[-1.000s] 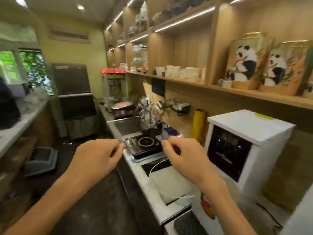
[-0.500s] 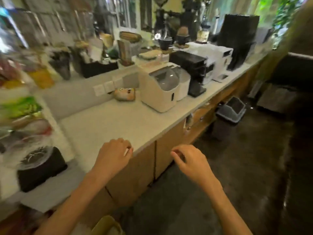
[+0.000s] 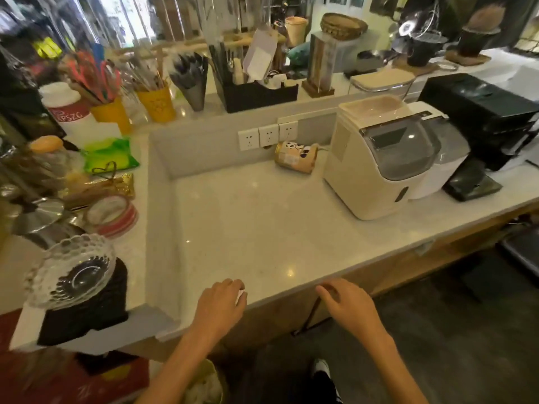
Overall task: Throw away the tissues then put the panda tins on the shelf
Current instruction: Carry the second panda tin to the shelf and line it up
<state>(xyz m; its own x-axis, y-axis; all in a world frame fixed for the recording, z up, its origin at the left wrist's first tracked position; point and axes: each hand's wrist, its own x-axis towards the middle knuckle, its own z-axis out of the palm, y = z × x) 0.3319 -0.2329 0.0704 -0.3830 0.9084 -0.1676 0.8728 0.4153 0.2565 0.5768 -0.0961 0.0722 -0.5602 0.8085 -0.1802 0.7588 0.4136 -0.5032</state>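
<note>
A panda tin (image 3: 296,156) lies on its side on the pale counter (image 3: 262,228), at the back wall below the sockets and just left of the cream ice maker (image 3: 379,158). My left hand (image 3: 220,307) hovers over the counter's front edge, its fingers closed on a small white scrap that looks like tissue (image 3: 241,294). My right hand (image 3: 347,304) hangs just off the front edge with loosely curled fingers and holds nothing. Below my left forearm, a yellowish bin (image 3: 204,386) has white crumpled tissues inside.
A raised ledge on the left holds a glass dish (image 3: 70,269) on a black block, tape rolls and yellow cups of utensils (image 3: 157,103). Right of the ice maker stand a white appliance and a black machine (image 3: 481,118). A black bin (image 3: 522,252) sits on the dark floor.
The view has swung from the shelf wall, where two panda tins stand, round to the opposite counter. Both hands have come up to its front edge, and the left keeps its white scrap.
</note>
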